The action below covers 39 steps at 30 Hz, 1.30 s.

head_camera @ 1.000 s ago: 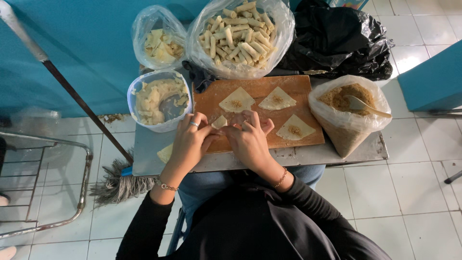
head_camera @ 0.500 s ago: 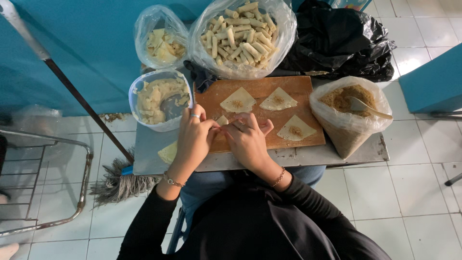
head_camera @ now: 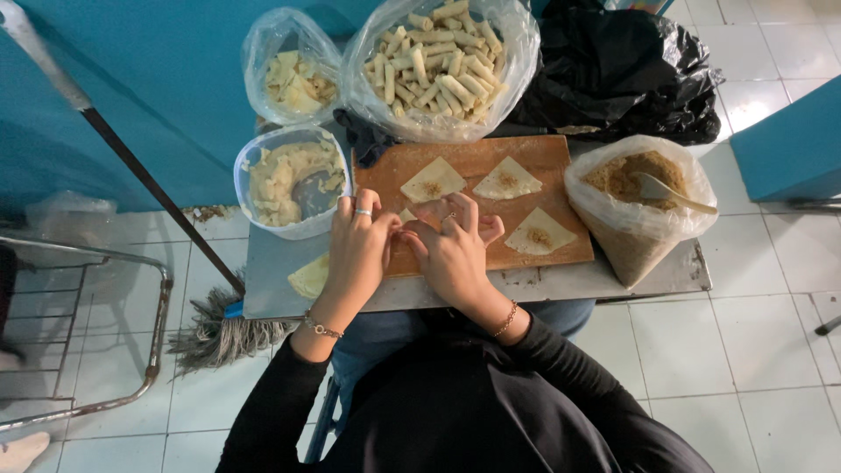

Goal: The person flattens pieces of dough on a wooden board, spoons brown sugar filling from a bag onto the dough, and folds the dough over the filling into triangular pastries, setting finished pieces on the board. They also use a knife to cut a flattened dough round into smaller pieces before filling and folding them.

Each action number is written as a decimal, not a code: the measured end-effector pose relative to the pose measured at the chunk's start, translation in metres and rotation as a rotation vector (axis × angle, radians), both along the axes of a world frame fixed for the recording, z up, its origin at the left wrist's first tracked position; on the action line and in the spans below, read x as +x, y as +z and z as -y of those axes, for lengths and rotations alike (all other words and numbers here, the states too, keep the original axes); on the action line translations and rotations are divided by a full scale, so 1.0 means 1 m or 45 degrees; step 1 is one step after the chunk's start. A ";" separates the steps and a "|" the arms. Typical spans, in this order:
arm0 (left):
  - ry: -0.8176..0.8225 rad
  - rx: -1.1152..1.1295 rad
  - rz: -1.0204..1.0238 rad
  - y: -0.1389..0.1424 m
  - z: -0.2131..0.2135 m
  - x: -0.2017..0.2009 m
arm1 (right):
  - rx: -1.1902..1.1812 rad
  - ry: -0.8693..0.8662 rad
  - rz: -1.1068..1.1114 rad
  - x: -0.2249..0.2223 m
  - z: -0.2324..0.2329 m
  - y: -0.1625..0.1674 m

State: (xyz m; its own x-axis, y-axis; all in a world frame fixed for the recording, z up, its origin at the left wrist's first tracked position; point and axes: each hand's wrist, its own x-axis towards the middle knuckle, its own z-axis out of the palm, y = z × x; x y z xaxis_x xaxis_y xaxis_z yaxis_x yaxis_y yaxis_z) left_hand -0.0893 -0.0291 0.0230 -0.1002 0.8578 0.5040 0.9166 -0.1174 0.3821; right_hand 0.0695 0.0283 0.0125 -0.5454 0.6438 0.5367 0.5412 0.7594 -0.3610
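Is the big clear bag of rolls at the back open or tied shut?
Open. The bag of rolls has its mouth spread wide, plastic rim folded outward, and the rolled pastries lie exposed in a heap from above.

Both hands (head_camera: 407, 250) pinching a wrapper (head_camera: 406, 215) on wooden board (head_camera: 543, 158)

We see the scene in soft, even light from above, bright enough to read every surface, with no hard shadows. Faint sheen sits on the clear plastic bags (head_camera: 438, 66) and on the black bag (head_camera: 613, 70), and the white floor tiles (head_camera: 771, 350) look pale and slightly washed. The wooden board (head_camera: 543, 158) is in sharp focus. The wide lens bends lines near the edges, as on the broom handle (head_camera: 131, 166). Our dark sleeves lose detail.
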 end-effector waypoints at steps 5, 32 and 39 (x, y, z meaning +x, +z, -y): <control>0.094 0.027 -0.091 -0.005 0.008 0.006 | 0.023 -0.057 0.076 -0.006 -0.004 0.006; 0.269 0.084 -0.060 -0.001 0.008 0.015 | 0.175 -0.050 0.327 -0.016 -0.029 0.004; 0.367 0.285 -0.029 0.010 0.019 0.032 | 0.110 0.006 0.553 -0.012 -0.079 0.075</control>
State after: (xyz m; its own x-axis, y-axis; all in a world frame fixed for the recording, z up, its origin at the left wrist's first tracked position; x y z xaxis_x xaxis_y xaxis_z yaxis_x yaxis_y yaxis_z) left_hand -0.0569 -0.0481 0.0332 -0.3085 0.6642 0.6810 0.9323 0.0690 0.3550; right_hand 0.0573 0.1071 0.0873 -0.7351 0.6035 0.3090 0.6250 0.7798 -0.0360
